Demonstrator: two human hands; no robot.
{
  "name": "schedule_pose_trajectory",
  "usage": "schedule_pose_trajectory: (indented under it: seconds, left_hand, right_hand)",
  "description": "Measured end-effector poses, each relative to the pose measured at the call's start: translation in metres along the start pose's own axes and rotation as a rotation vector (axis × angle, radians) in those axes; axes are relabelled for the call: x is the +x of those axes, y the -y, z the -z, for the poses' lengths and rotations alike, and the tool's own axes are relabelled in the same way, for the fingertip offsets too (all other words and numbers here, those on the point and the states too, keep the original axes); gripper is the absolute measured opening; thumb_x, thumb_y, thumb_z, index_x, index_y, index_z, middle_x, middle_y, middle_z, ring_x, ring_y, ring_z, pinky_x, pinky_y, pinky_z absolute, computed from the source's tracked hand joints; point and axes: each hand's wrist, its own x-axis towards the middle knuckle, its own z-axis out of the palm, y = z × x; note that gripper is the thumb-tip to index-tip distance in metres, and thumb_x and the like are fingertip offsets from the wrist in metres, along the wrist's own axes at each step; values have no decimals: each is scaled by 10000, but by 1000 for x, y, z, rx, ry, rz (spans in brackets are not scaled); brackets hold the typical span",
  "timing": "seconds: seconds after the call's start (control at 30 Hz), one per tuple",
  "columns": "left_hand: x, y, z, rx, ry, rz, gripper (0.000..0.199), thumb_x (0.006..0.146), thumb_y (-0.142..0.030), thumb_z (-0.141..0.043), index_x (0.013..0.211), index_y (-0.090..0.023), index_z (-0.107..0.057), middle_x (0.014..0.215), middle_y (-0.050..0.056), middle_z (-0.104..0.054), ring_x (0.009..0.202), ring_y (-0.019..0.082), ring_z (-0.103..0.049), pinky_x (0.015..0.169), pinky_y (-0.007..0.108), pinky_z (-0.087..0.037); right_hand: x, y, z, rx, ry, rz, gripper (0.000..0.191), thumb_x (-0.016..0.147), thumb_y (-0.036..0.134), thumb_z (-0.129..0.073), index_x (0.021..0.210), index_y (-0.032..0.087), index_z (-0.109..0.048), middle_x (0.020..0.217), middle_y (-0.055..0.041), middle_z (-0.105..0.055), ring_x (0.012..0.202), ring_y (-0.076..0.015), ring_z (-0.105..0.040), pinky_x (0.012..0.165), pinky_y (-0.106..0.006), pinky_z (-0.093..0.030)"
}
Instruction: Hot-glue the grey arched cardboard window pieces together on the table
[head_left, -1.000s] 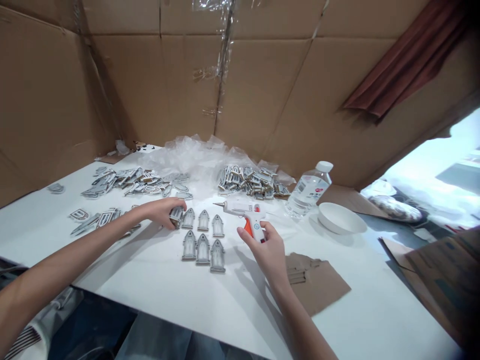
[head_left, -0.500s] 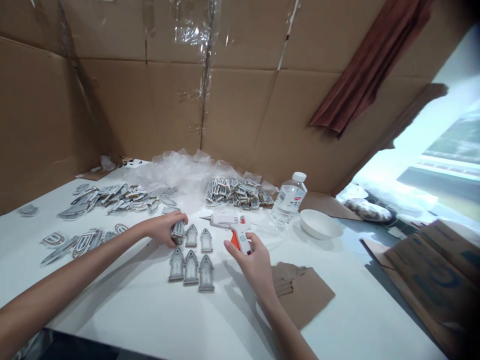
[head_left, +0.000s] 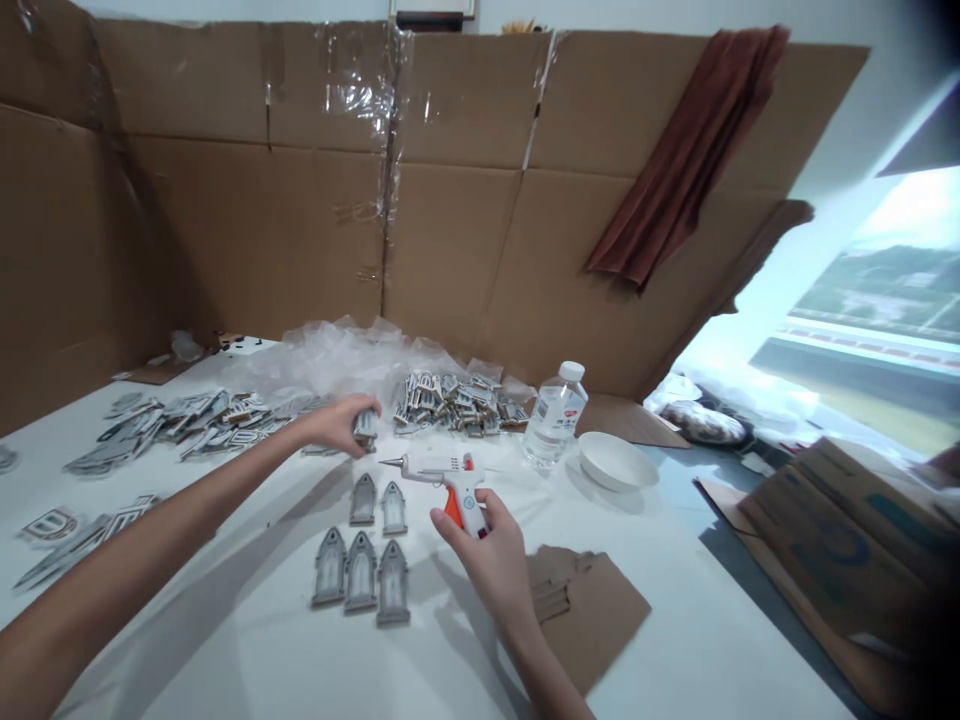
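My left hand (head_left: pixel 343 425) grips a small grey arched piece (head_left: pixel 365 428) just above the white table, behind the laid-out pieces. My right hand (head_left: pixel 487 540) is wrapped around the handle of a white glue gun (head_left: pixel 442 470) with an orange trigger; its nozzle points left. Between my hands and nearer to me, two arched pieces (head_left: pixel 363 499) form a back row and three more (head_left: pixel 361 572) a front row, all lying flat. A heap of similar pieces (head_left: pixel 457 402) lies behind the glue gun.
More loose pieces (head_left: pixel 187 420) spread over the left of the table (head_left: pixel 247 640). Clear plastic bags (head_left: pixel 337 355) lie along the cardboard wall (head_left: pixel 300 220). A water bottle (head_left: pixel 555 415), a white bowl (head_left: pixel 616 462) and a torn cardboard sheet (head_left: pixel 592 620) are on the right.
The view has tilted up and shifted right. My left hand has moved back, away from the rows, with the arched piece in its fingers. My right hand still holds the glue gun.
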Motion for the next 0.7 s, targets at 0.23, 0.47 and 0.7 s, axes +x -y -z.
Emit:
schedule_pose_trajectory:
  seconds: [0.23, 0.47, 0.7]
  left_hand:
    - [149, 1, 4, 8, -105, -18, 515, 712, -315, -763, 1141, -127, -549, 1033, 58, -618, 936, 245, -600, 807, 374, -510]
    - [198, 11, -27, -40, -67, -73, 632, 738, -344, -750, 1281, -152, -489, 1302, 109, -540, 1165, 284, -540, 984, 425, -457]
    - [137, 18, 2, -68, -50, -61, 784, 672, -406, -686, 1360, -168, -393, 1448, 127, -418, 1317, 296, -416, 1092, 383, -334]
  right_hand:
    - [2, -2, 1, 30, -62, -38, 416, 584, 492, -722, 787, 197, -508, 546, 77, -439, 496, -95, -347, 482, -219, -305]
    - [-1, 2, 2, 90, -80, -62, 368, 596, 424, -717, 748, 206, -462, 535, 88, -415, 498, -78, -317, 471, -198, -273]
    - [4, -6, 5, 49, 36, -84, 421, 605, 489, -716, 781, 206, -458, 549, 77, -436, 507, -91, -345, 480, -209, -315]
